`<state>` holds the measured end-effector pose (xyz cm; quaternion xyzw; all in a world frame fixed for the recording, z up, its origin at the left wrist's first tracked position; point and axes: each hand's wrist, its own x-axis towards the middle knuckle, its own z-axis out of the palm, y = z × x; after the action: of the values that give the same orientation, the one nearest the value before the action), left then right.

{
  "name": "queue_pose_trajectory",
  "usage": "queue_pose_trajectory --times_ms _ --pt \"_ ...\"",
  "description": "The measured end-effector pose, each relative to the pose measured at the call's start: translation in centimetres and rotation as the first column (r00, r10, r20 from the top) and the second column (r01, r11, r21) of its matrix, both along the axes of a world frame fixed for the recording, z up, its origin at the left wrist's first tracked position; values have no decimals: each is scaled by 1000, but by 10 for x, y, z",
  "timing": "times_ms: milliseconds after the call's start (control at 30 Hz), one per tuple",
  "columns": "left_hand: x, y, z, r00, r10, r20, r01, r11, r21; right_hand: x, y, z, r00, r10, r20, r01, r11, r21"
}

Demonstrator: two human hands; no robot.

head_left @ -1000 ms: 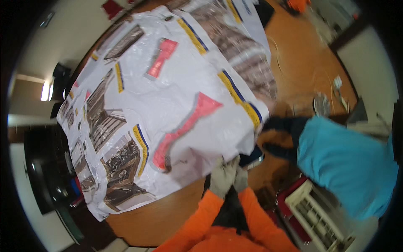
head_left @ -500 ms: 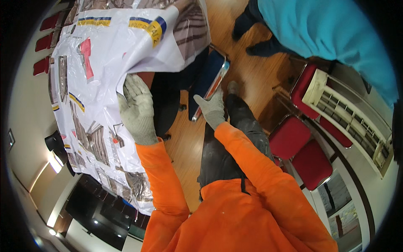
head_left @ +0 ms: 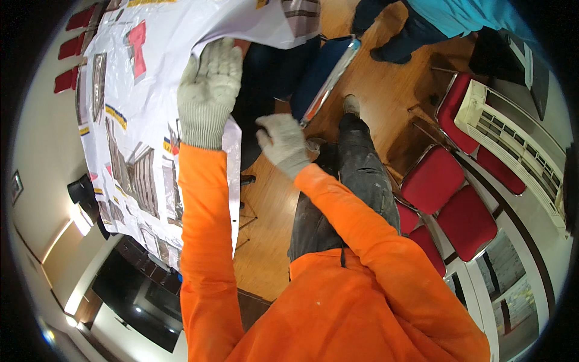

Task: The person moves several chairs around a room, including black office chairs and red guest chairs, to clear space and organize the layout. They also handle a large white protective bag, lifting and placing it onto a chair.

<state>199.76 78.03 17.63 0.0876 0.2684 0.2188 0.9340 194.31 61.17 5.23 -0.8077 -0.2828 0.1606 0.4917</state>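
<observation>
A large glossy white sheet [head_left: 163, 78], printed with pictures and blue-yellow labels, drapes over whatever lies under it on the left. My left hand [head_left: 211, 90], in a grey knit glove, is palm up at the sheet's near edge. Its fingers stretch out flat, and the sheet's edge lies by the thumb and fingertips. My right hand [head_left: 283, 142], gloved alike, hovers below the end of a dark blue panel [head_left: 316, 75] with a shiny metal edge. Its thumb stands out from slightly bent fingers, with nothing seen in it. What lies under the sheet is mostly dark and hidden.
Red padded chairs [head_left: 433, 178] stand on the right, beside a long off-white slatted casing [head_left: 518, 148]. Another person in blue [head_left: 458, 18] stands at the top right on the wooden floor [head_left: 386, 78]. A black glossy panel [head_left: 129, 295] is at lower left.
My left arm has reached farther forward, along the sheet's edge. My right hand has come off the blue panel's metal edge and moved slightly left. The person in blue has shifted farther away.
</observation>
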Motion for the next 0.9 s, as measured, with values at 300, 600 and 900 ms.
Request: queue_pose_trajectory --times_ms 300,600,900 --pt "-115 -81 -39 949 -85 -305 229 850 475 60 2 4 855 108 507 -7 980 -197" --pt "-401 -196 -183 622 131 -772 -335 936 -111 8 88 17 249 42 -968 343 930 129" --pt "-497 -105 -256 518 533 -669 -738 674 -35 41 146 88 581 213 -785 126 930 346"
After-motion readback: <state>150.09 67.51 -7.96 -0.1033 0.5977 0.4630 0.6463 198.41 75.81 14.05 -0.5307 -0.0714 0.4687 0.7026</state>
